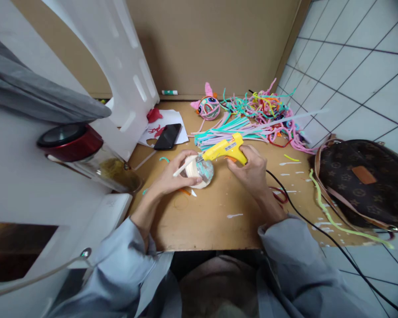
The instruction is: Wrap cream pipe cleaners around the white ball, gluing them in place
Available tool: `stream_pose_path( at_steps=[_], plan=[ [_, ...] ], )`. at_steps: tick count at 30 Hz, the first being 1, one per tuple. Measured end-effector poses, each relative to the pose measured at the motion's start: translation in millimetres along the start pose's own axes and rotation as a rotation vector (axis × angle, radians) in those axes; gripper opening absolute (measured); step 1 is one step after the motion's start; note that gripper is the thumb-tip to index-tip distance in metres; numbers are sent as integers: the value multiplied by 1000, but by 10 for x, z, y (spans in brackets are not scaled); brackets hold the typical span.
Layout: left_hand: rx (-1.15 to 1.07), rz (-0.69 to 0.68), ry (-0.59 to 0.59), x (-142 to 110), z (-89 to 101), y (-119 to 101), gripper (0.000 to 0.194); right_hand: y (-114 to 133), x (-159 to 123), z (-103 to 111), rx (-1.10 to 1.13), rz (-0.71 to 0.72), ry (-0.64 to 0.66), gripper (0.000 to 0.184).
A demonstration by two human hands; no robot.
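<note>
My left hand (175, 173) is closed around a small round ball (201, 171) wrapped in pale and teal pipe cleaner, with a white stick poking out between the fingers. My right hand (250, 168) grips a yellow glue gun (223, 149) by its handle. The gun's nozzle points left and touches the top of the ball. A black cord (321, 229) runs from the gun off the table's right side. Both hands hover just above the wooden table (212, 221).
A pile of coloured pipe cleaners (252, 119) and a finished pink and teal ball figure (208, 107) lie at the back. A black phone (167, 136) rests on paper. A brown patterned bag (365, 181) sits right. A red-lidded jar (86, 154) stands left.
</note>
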State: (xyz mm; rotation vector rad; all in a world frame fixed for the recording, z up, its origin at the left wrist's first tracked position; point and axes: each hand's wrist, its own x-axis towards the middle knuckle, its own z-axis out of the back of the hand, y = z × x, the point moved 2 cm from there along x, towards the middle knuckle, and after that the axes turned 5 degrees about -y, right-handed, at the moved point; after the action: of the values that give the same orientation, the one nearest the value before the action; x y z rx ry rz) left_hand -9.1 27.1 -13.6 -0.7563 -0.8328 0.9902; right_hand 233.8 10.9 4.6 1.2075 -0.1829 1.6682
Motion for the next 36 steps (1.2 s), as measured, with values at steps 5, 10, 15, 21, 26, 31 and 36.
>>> stream_pose_path(
  at_steps=[5, 10, 15, 21, 26, 31, 36],
  plan=[
    [33, 8, -14, -11, 7, -50, 69, 6, 2, -5, 1, 7, -30, 13],
    [-4, 28, -16, -21, 3, -67, 68, 12, 2, -7, 7, 15, -28, 12],
    [-6, 32, 3, -21, 0, -45, 70, 5, 2, -9, -10, 10, -24, 12],
    [-18, 16, 2, -16, -2, -19, 69, -3, 18, 5, 13, -1, -14, 14],
    [-32, 26, -3, -16, -2, -38, 71, -3, 26, 12, 22, -7, -2, 14],
    [11, 12, -12, -18, 6, -37, 69, -10, 18, 2, 17, 3, -10, 13],
    [4, 16, -1, -14, 0, -11, 70, -1, 17, -4, 17, 6, -27, 11]
  ],
)
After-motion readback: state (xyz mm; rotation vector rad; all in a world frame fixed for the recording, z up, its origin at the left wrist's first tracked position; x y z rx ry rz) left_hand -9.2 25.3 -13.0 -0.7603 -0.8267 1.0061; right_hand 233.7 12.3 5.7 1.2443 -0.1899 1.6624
